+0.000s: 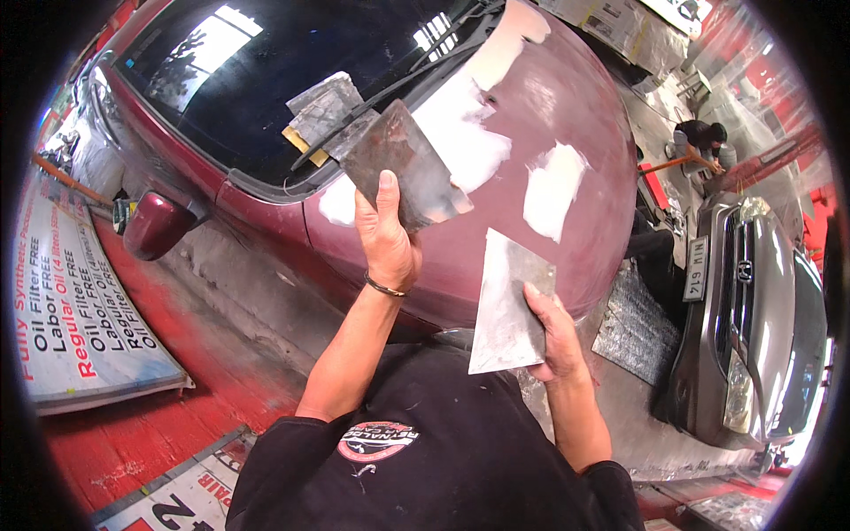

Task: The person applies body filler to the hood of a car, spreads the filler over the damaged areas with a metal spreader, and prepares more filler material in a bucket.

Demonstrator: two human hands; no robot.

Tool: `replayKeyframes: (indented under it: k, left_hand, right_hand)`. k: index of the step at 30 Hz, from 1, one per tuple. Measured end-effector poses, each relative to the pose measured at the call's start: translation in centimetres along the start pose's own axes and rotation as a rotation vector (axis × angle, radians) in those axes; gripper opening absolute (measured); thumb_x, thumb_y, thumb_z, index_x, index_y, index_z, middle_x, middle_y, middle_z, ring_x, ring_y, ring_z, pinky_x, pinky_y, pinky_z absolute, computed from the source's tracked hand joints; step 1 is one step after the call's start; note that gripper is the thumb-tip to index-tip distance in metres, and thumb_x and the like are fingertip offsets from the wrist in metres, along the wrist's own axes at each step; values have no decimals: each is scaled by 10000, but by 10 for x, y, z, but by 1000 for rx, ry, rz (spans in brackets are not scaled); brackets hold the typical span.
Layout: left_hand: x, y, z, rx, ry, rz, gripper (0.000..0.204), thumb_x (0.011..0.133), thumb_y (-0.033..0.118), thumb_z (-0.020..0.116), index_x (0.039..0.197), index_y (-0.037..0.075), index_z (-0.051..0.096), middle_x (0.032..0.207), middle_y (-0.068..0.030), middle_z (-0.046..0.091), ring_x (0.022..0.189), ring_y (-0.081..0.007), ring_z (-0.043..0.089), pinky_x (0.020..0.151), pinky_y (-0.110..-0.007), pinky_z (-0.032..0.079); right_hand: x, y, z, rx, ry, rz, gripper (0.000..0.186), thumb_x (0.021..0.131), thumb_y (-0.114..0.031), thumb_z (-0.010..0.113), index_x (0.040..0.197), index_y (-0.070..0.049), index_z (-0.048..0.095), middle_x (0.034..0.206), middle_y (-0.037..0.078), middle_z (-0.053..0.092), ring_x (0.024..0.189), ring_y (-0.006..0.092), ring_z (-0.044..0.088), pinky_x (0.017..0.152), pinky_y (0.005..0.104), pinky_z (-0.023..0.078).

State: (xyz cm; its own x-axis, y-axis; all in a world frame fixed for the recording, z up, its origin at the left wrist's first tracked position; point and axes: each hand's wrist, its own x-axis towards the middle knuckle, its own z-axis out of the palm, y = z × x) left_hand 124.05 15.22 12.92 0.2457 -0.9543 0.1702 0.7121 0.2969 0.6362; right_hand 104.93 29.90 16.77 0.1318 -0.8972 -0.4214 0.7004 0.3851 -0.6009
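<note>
My left hand (387,239) holds a dark, stained metal plate (405,152) over the maroon car's lower windshield. My right hand (556,329) grips a lighter metal spreader blade (503,296) with pale smears, held below and right of the plate. The car's hood (589,115) carries white filler patches (551,190). More metal pieces (319,104), one with a yellowish part underneath, appear at the windshield base beside the black wiper (381,93), partly hidden behind the plate. I cannot tell whether they touch the plate.
A side mirror (158,228) sticks out at left, above a printed sign board (168,354). At right stands a grey car (770,327), with foil-like sheeting (629,341) on the floor near it. A person in dark clothes (699,142) crouches at upper right beside a red arm-like object (770,159).
</note>
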Motion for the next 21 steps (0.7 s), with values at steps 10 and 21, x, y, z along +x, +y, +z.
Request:
replayKeyframes:
  k: [10, 21]
  left_hand:
    - [-14, -8, 35, -39, -78, 53, 347, 1125, 197, 583, 1452, 85, 548, 1341, -45, 661, 1162, -174, 673, 970, -356, 586]
    - [-35, -8, 15, -51, -78, -227, 323, 1128, 164, 570, 1442, 87, 575, 1319, -28, 680, 1136, -153, 672, 963, -353, 573]
  right_hand:
    - [14, -11, 19, 159, 44, -21, 357, 1104, -316, 551, 1152, 15, 677, 886, 151, 733, 606, 241, 679, 532, 325, 558]
    - [93, -39, -24, -194, 249, -288, 302, 1088, -301, 617, 1244, -46, 666, 1005, 104, 753, 722, 176, 701, 592, 263, 555]
